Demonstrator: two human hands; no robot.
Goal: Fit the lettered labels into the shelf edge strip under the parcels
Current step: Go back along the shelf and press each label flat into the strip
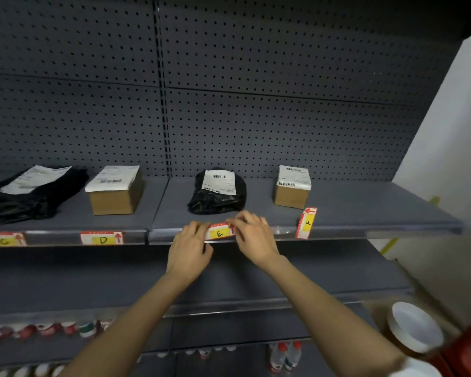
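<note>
Several parcels stand on a grey shelf: a black bag (30, 194), a brown box (114, 191), a black bag (218, 193) and a small brown box (291, 187). The clear edge strip (337, 231) holds label C (3, 239) and label D (101, 238). Label E (219, 232) lies tilted at the strip under the middle black bag. My left hand (189, 247) pinches its left end and my right hand (252, 236) its right end. Label F (306, 223) stands upright, loose, against the shelf edge below the small box.
A dark pegboard wall (229, 91) backs the shelf. A lower shelf (256, 300) juts out beneath my forearms, with cans (46, 329) and bottles (286, 355) below. A white bowl-shaped thing (413, 326) and a red crate (468, 349) are at the lower right.
</note>
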